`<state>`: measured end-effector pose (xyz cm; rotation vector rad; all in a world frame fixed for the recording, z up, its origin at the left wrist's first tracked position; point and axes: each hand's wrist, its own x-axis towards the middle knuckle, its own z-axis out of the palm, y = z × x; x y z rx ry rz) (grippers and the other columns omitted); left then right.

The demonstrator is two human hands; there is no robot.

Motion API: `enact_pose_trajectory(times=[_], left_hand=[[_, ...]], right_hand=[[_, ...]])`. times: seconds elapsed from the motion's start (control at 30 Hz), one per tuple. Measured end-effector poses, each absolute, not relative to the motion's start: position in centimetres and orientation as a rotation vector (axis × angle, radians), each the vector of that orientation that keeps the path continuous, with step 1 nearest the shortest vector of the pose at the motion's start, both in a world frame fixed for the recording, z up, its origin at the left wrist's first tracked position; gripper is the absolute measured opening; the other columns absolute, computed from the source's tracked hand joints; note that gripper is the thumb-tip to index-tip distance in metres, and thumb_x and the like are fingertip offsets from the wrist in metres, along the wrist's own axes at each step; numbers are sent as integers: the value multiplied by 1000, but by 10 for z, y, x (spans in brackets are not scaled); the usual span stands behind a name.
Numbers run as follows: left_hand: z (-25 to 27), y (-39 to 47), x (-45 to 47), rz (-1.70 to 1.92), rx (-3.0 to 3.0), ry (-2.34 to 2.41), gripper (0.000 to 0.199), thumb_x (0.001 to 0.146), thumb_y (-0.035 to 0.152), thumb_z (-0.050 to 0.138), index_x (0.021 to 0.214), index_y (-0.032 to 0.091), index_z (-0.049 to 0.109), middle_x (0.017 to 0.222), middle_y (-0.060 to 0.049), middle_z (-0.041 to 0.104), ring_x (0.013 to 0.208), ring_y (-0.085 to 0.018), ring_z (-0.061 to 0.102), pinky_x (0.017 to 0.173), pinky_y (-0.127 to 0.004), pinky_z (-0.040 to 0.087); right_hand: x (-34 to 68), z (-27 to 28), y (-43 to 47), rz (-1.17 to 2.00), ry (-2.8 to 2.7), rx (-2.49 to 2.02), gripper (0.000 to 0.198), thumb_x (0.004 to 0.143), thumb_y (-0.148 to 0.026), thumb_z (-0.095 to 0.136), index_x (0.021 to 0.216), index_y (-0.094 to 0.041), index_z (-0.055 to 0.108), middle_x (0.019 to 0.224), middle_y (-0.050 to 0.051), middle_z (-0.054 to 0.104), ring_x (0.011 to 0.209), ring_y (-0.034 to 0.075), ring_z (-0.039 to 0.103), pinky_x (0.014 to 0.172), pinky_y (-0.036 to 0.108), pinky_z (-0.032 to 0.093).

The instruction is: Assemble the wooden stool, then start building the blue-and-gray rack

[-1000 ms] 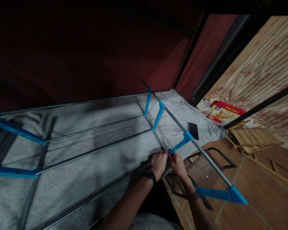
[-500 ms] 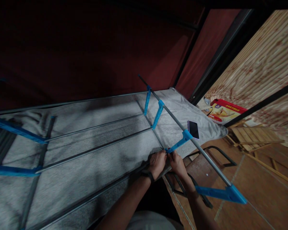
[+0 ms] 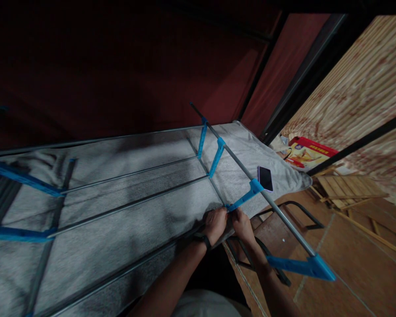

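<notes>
A frame of grey metal tubes [image 3: 135, 201] and blue plastic brackets lies across a grey cloth-covered surface. At its near right corner my left hand [image 3: 215, 223] is closed around the end of the front metal tube [image 3: 145, 256]. My right hand [image 3: 243, 225] is pressed close beside it, fingers closed at the lower end of a blue bracket [image 3: 246, 199]. The exact joint between the hands is hidden by the fingers. That bracket's upper end sits on a long slanting tube [image 3: 236, 159], which also carries several other blue brackets, one at its near end [image 3: 317, 267].
A phone [image 3: 265, 178] lies on the cloth [image 3: 171, 193] at the right. Beyond are a red and yellow box [image 3: 312, 152] and wooden slats [image 3: 350, 191]. A metal-framed chair [image 3: 277, 231] stands below the right edge. A dark red wall [image 3: 119, 79] rises behind.
Both hands stay at the same corner of the frame. The frame's right side and my hands have shifted very slightly left in the view; nothing was let go.
</notes>
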<state>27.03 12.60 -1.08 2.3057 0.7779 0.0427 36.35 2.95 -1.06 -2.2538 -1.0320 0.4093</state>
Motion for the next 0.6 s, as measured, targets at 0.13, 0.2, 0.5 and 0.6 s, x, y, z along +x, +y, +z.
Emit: enact_pose_trajectory(times=[0.13, 0.2, 0.5, 0.6], left_hand=[[-10, 127, 271, -19, 2287, 767, 35, 97, 18, 36, 105, 16, 69, 103, -13, 73, 98, -24, 68, 85, -32, 49], [-9, 128, 272, -25, 2278, 765, 35, 96, 18, 36, 107, 15, 69, 105, -13, 73, 100, -24, 67, 86, -32, 48], [-6, 127, 272, -50, 2291, 770, 37, 97, 16, 34, 108, 14, 69, 107, -12, 73, 101, -24, 67, 88, -33, 48], [-4, 125, 271, -51, 2328, 767, 36, 97, 16, 35, 110, 14, 68, 110, -13, 71, 103, -24, 67, 91, -34, 49]], right_hand=[[364, -10, 29, 430, -1028, -2253, 35, 81, -17, 37, 107, -17, 61, 82, 8, 71, 73, 22, 65, 64, 27, 42], [364, -9, 29, 436, -1038, -2249, 36, 80, -17, 38, 108, -17, 61, 82, 8, 71, 74, 22, 65, 64, 27, 42], [361, -7, 29, 405, -1024, -2281, 33, 81, -18, 39, 105, -17, 61, 80, 7, 71, 78, 24, 67, 66, 28, 43], [358, -10, 29, 373, -1018, -2291, 33, 82, -18, 39, 107, -18, 61, 79, 7, 70, 76, 23, 67, 66, 28, 43]])
